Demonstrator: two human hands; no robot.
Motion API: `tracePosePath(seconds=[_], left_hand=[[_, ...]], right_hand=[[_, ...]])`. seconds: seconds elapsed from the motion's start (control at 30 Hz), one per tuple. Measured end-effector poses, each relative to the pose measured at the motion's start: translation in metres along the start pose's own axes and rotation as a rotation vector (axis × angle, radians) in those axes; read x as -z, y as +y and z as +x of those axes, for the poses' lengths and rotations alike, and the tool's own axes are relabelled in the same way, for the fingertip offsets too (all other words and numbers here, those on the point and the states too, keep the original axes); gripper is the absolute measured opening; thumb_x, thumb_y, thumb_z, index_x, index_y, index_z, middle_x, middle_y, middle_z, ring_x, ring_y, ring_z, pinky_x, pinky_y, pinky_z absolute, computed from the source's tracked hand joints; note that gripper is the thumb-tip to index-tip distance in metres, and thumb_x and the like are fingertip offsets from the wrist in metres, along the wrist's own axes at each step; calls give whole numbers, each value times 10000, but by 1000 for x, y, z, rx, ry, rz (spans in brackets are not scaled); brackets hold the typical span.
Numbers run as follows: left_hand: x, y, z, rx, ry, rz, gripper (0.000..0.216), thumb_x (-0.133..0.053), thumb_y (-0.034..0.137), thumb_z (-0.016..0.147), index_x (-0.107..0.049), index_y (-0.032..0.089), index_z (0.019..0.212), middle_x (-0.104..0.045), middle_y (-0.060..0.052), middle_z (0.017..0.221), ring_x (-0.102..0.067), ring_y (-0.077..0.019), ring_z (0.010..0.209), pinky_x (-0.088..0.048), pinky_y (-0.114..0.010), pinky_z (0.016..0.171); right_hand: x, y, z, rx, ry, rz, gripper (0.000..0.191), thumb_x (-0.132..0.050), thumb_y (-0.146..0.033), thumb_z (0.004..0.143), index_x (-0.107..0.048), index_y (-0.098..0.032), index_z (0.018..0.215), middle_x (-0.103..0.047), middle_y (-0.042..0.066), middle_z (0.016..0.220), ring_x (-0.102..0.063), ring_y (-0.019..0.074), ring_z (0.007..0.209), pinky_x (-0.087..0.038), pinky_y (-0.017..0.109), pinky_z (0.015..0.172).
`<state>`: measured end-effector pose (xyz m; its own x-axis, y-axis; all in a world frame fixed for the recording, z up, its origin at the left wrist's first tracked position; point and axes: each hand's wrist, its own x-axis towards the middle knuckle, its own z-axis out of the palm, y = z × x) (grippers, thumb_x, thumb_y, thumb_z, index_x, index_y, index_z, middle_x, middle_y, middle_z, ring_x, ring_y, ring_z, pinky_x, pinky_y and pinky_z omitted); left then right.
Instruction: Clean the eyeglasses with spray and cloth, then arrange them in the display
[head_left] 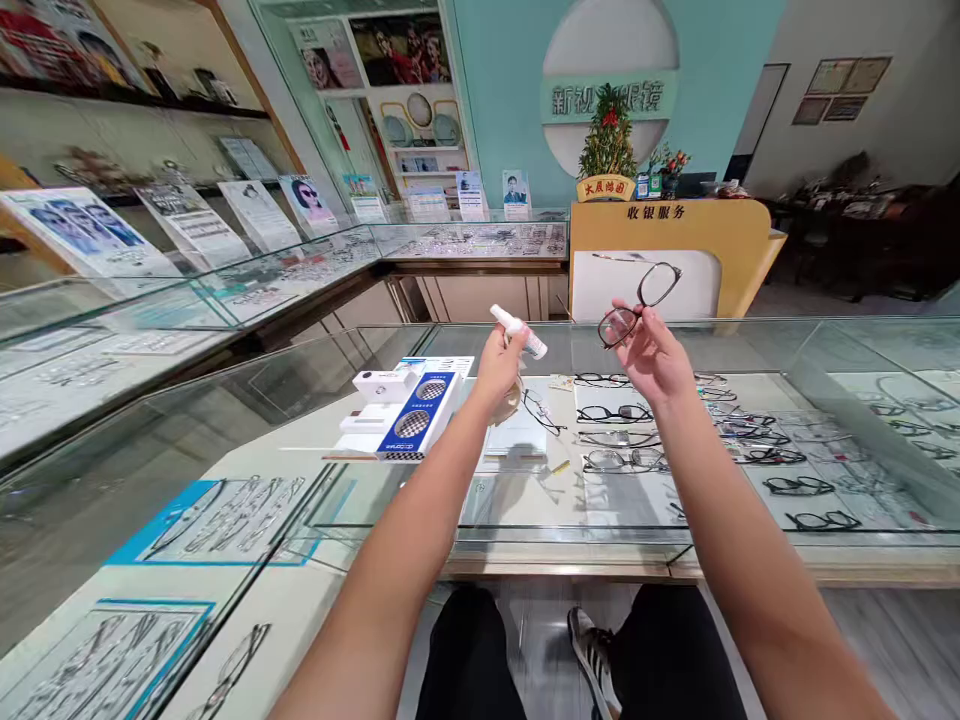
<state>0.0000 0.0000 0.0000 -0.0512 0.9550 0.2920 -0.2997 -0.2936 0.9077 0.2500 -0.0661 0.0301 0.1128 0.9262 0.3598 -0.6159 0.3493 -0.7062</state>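
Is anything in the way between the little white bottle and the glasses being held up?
No, nothing visible. The left hand holds the bottle, the right hand holds the glasses, and only air shows between. The yellow desk is farther back.

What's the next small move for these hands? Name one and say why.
Probably turn the white bottle toward the glasses: the left hand grips the bottle with its narrow tip pointing away from them, while the right hand holds the glasses up, apart from it.
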Motion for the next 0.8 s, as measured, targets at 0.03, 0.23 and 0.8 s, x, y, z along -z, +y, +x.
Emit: tracePosePath(seconds=[0.03, 0.23, 0.8], left_hand=[[2, 4, -1, 55, -60, -85, 347, -929, 429, 948, -692, 206, 1071, -809, -25, 998, -760, -137, 948, -584, -208, 853], [11, 30, -11, 298, -183, -428, 519, -932, 462, 876, -588, 287, 1223, -764, -2, 1006, -835, -256, 1005, -618, -291, 662], [9, 58, -27, 182, -485, 38, 899, -457, 1138, 792, -525, 247, 692, -507, -56, 719, -532, -188, 632, -336, -305, 468]], right_hand=[[-1, 1, -1, 1, -3, -12, 400, -1087, -554, 744, -825, -341, 959, -875, -22, 1273, -785, 197, 1192, -647, 337, 1039], [-10, 9, -9, -5, -7, -113, 422, -1078, -561, 752, -791, -314, 939, -872, 15, 1278, -780, 228, 1207, -643, 381, 1076], [-34, 28, -28, -105, -151, -319, 564, -1085, -657, 714, -678, -274, 793, -845, 42, 999, -759, 243, 1082, -566, 405, 1076]])
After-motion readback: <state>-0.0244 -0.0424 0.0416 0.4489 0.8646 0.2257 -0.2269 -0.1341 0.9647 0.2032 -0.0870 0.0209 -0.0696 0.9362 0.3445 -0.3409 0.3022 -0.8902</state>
